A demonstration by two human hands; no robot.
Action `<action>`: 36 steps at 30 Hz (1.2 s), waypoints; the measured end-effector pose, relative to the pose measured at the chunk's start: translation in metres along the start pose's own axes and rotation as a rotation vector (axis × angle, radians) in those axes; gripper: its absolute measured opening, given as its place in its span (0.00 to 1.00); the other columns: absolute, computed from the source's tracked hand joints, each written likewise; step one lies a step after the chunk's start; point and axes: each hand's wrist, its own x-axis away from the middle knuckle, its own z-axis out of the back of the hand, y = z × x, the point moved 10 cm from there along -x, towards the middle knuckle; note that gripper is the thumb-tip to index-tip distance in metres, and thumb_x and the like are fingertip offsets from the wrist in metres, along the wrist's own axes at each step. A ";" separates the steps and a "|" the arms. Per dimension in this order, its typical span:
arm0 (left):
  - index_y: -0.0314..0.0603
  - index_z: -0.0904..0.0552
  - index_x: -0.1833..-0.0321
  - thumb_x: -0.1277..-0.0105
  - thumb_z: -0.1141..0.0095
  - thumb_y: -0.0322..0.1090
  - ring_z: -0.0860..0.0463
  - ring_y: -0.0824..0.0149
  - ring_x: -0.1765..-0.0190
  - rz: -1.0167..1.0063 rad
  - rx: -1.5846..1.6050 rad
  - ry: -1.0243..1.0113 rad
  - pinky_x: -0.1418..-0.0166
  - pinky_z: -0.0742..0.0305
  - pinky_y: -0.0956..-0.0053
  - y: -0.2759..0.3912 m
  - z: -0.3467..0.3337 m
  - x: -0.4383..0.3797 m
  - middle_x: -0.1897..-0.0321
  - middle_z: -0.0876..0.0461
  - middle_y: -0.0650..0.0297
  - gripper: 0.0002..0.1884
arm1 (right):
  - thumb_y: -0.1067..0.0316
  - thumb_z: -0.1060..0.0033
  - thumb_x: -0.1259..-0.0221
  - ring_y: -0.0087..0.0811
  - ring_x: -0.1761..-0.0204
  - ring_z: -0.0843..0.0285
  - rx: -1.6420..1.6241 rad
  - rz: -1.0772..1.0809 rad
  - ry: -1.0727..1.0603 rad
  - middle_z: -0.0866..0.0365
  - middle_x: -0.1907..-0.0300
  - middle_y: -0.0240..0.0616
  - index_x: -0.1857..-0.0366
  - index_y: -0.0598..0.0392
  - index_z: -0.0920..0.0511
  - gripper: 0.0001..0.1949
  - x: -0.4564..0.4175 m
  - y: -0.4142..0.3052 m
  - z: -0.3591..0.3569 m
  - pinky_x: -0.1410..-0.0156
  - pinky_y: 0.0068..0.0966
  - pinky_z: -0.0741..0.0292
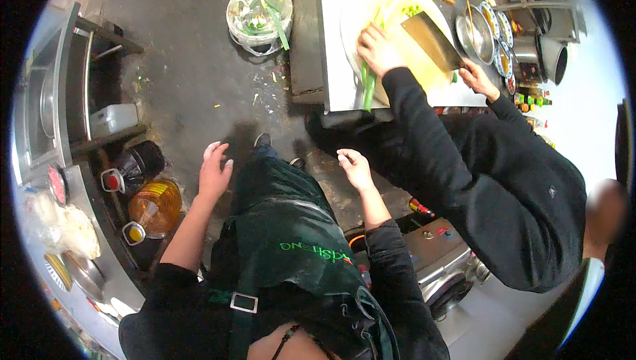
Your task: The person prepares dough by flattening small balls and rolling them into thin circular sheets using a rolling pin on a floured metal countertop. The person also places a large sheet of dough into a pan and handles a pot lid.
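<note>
My left hand [214,170] hangs over the floor with its fingers apart, holding nothing. It is nearest to an oil jug [155,207] and a jug of dark liquid [141,160] on the left. Below the worktop's near edge, my right hand [356,169] is also free, its fingers loosely curled and apart, with whitish fingertips. It hovers beside a co-worker's dark clothing. I wear a dark green apron [303,250] that bears writing.
A co-worker presses spring onions [369,84] on a round chopping board [422,79] and holds a cleaver [431,39]. A lined waste bin [261,44] stands on the floor. Bowls [474,34] and plates line the worktop's right. A metal rack [62,96] stands left.
</note>
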 end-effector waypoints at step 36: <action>0.38 0.26 0.39 0.37 0.44 0.27 0.20 0.61 0.55 0.452 0.177 0.326 0.45 0.25 0.69 0.042 -0.243 0.250 0.36 0.34 0.51 0.22 | 0.60 0.33 0.52 0.47 0.44 0.26 1.203 0.281 0.019 0.27 0.44 0.50 0.45 0.60 0.28 0.28 -0.128 0.147 0.203 0.39 0.39 0.27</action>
